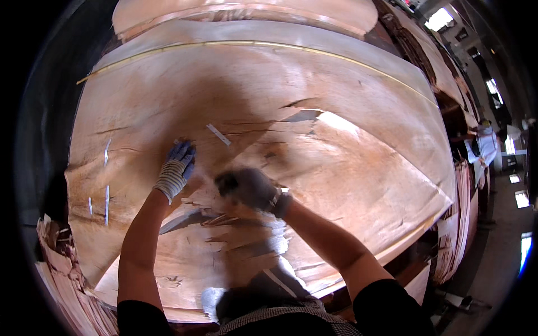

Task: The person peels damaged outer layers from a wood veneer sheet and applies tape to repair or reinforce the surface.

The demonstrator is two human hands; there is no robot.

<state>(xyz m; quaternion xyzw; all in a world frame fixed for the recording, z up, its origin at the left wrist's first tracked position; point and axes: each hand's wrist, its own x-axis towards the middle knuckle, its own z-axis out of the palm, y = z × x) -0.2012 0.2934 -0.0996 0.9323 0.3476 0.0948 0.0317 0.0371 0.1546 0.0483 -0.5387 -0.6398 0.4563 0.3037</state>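
My left hand (176,168), in a white-and-blue striped glove, lies with fingers stretched out on a large thin sheet of wood veneer (314,67). To its right, my right hand (249,190) in a grey glove is smeared by motion above the veneer. A dark shape shows at its finger end; I cannot make out whether that is the glove or a held thing. Beneath the hands the sheet is torn and split, with ragged slivers (235,229) near me. A white tape strip (218,134) sticks to the veneer just beyond my hands.
A long thin yellow strip (241,43) crosses the far part of the sheet. More white tape strips (107,205) are at the left. Another veneer stack (252,14) lies beyond, and ragged stacks (457,224) stand at the right. A person (485,144) is in the background at right.
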